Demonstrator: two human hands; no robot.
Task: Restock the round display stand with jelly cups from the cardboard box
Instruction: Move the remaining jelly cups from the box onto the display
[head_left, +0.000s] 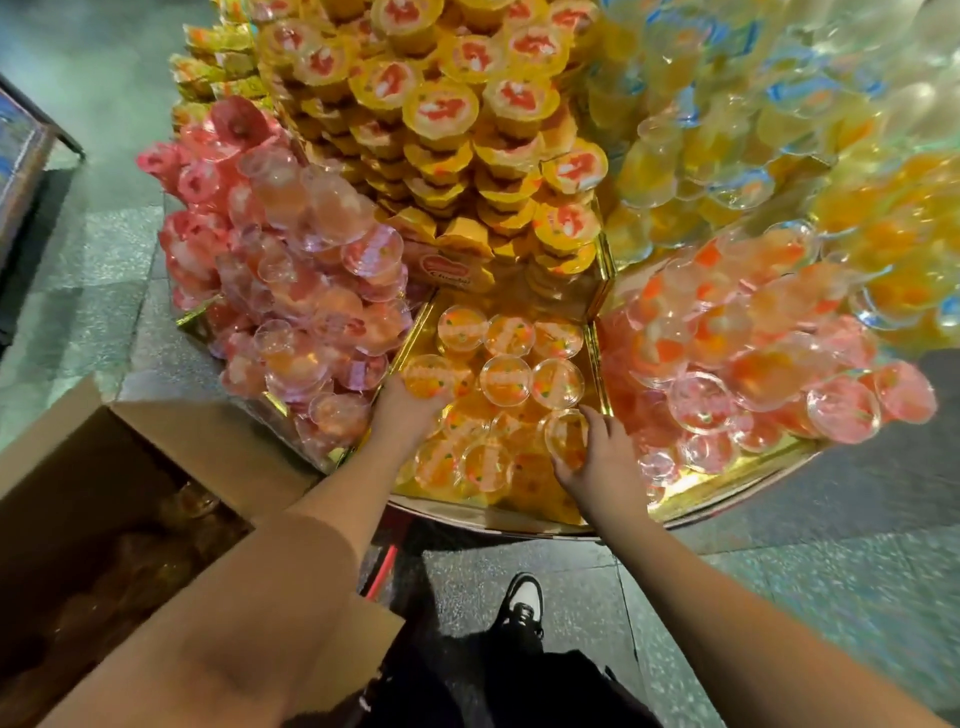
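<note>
Cardboard box (78, 499) stands open at eight o'clock. Left hand (402, 413) grips an orange jelly cup (428, 375); right hand (597, 457) curls round another cup (565, 434). Both are over the display stand's (727, 512) half-filled centre bay. Placing step; next, seat cups level, then return to box.

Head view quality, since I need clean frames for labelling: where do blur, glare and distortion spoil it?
Head view: upper right of the stand smears into blur and glare; gold dividers reflect brightly; wide-angle bends the edges; the box interior is dark; both the left hand and right hand and nearby cups stay fairly sharp.
</note>
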